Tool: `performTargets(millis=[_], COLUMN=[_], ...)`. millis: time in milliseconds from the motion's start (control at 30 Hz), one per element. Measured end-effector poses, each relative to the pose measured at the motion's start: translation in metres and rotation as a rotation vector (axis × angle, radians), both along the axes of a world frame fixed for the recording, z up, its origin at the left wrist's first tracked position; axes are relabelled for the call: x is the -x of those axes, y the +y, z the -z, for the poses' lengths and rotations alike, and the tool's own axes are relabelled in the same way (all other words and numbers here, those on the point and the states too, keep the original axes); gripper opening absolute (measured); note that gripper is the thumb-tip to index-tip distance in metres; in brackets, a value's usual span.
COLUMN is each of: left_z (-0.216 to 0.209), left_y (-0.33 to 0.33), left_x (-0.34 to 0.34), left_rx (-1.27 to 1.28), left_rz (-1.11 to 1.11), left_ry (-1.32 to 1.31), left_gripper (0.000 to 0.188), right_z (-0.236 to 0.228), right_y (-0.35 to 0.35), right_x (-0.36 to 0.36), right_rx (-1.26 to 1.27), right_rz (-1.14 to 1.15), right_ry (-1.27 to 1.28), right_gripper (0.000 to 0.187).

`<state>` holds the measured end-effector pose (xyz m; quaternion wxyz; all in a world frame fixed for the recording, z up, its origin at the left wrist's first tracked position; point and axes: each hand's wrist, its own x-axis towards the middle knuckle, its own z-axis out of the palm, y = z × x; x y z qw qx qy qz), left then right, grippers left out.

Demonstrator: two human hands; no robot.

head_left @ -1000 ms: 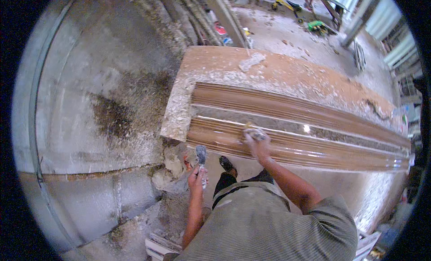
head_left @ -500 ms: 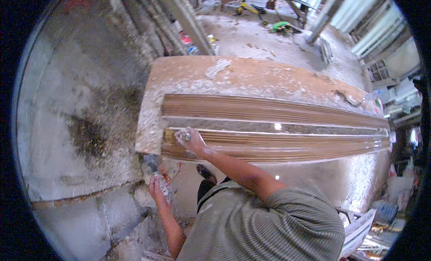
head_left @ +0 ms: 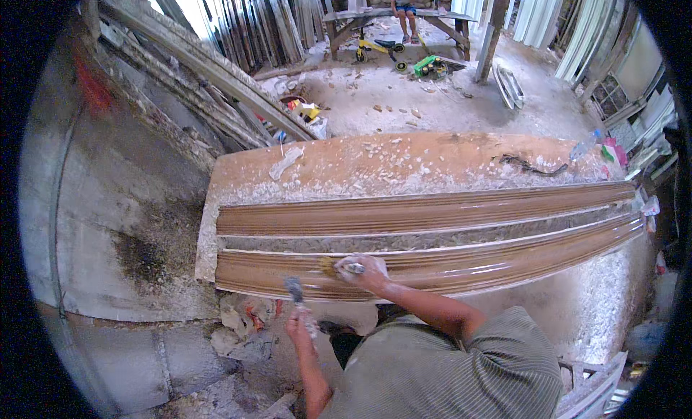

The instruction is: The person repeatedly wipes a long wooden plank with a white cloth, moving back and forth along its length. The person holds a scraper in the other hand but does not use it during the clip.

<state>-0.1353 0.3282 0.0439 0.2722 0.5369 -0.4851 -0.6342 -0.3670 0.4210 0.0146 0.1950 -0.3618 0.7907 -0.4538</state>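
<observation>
Two long brown ribbed moulds lie side by side on a tabletop spattered with white plaster; the far mould [head_left: 425, 209] and the near mould [head_left: 461, 267] both look glossy. My right hand [head_left: 364, 270], whitened with plaster, is closed around a brush. The brush's yellowish bristles [head_left: 329, 267] touch the near mould left of its middle. Below the near mould's front edge, my left hand [head_left: 301, 325] is wrapped around the whitened handle of what looks like a putty knife [head_left: 293, 288]. Its grey blade points up toward the mould, and I cannot tell whether they touch.
A plaster-crusted strip [head_left: 346, 241] separates the moulds. Dried scraps and a dark strand [head_left: 533, 166] lie on the tabletop [head_left: 404, 156]. Long boards [head_left: 202, 65] lean at the left. Farther back are a yellow balance bike [head_left: 378, 48], a green toy [head_left: 431, 65] and a person on a bench [head_left: 353, 15].
My right hand has swept the brush rightward along the near mould. The left hand with its tool has risen closer to the mould's front edge. My view has tilted up, showing more background.
</observation>
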Motion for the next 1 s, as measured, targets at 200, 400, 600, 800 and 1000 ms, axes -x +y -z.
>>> performTargets(millis=[200,400,600,800,1000], left_z=[-0.033,0.01,0.038,0.012,0.033], left_y=[0.151,0.284,0.453,0.581,0.654], left_x=[0.038,0.04,0.062,0.125,0.213], left_rx=[0.088,-0.091,-0.212,-0.335,-0.308], left_rz=[0.323,0.148,-0.056,0.021,0.286], left_ry=[-0.112,0.007,0.132,0.108,-0.051], left_gripper=[0.013,0.014,0.015,0.018,0.024], right_z=[-0.012,-0.006,-0.012,-0.03,-0.027], right_y=[0.123,0.25,0.419,0.596,0.771], right_x=[0.056,0.104,0.165,0.236,0.311], right_rx=[-0.097,-0.142,-0.108,-0.256,-0.165], right_rz=[-0.023,0.045,0.107,0.321,0.449], right_ry=[0.049,0.054,0.172,0.278,0.257], right_gripper=[0.021,0.021,0.021,0.016,0.014])
